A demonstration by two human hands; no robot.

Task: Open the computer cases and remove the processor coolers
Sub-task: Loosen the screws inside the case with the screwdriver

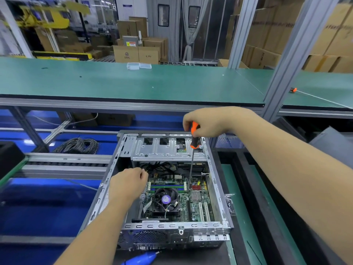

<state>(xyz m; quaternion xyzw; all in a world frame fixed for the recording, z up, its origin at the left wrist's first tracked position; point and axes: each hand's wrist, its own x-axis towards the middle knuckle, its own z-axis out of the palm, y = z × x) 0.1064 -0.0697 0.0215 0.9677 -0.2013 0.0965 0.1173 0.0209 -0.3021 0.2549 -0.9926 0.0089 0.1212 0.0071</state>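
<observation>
An open computer case [107, 185] lies flat below me, its side panel off and the green motherboard [193, 209] showing. The processor cooler [166, 202], a black fan with a purple hub label, sits at the board's left middle. My right hand [208, 122] grips the orange and black handle of a long screwdriver [194, 138], held upright, its tip down on the board just right of the cooler's far corner. My left hand [129, 181] hovers inside the case left of the cooler, fingers curled near black cables [158, 167]; whether it pinches one is unclear.
A silver drive cage [168, 150] fills the case's far end. A blue electric screwdriver [141, 258] lies in front of the case. A coil of grey cable [78, 145] sits far left. Another orange-handled screwdriver [295, 90] lies on the green upper shelf [133, 81].
</observation>
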